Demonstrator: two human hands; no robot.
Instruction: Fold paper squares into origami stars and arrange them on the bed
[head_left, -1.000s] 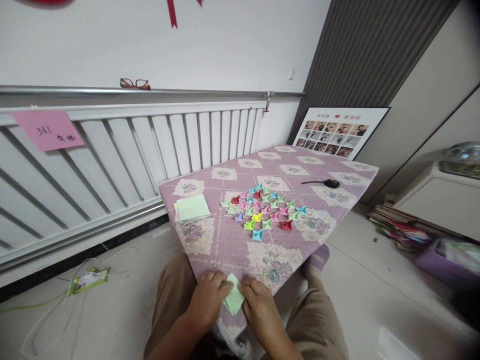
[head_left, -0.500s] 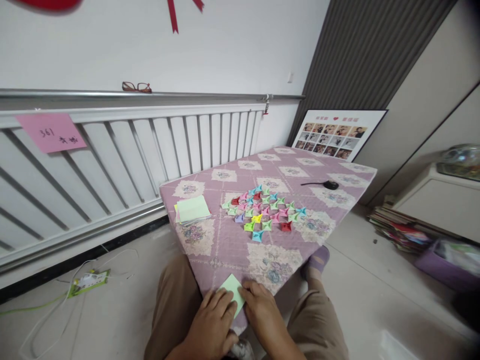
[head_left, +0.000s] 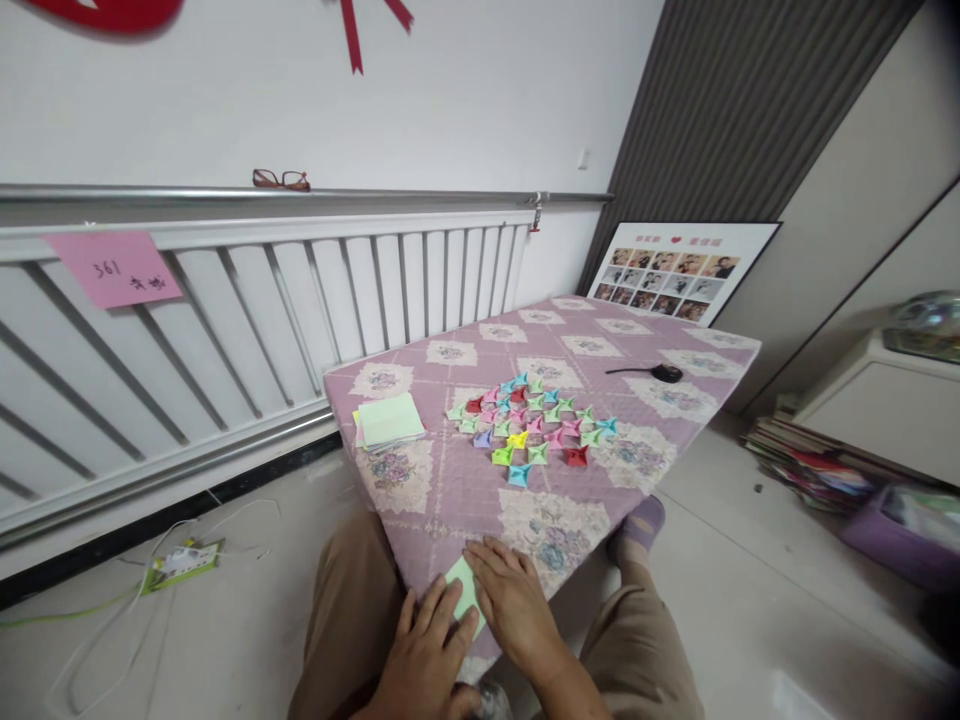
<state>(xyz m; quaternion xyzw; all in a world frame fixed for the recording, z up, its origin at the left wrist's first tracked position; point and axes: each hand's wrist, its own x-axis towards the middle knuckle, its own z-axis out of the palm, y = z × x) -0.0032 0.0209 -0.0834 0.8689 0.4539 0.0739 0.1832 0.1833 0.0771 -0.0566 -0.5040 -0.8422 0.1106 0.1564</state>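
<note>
Folded pale-green paper lay near corner of purple floral tablecloth, long axis running toward that corner, bare left hand and right hand pressing it flat, fingers slightly spread.

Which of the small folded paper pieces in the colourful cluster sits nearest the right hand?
The light-blue folded paper piece at the cluster's near edge, just in front of the lime-green one; every other piece sits farther from the right hand.

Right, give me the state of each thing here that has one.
Left hand: open, fingers spread
Right hand: open, fingers close together
Green paper: flat, partly covered
Paper stack: flat, edges uneven
Small paper pieces: folded, grouped
Photo board: standing on edge
Pink note: hanging, written on
</note>
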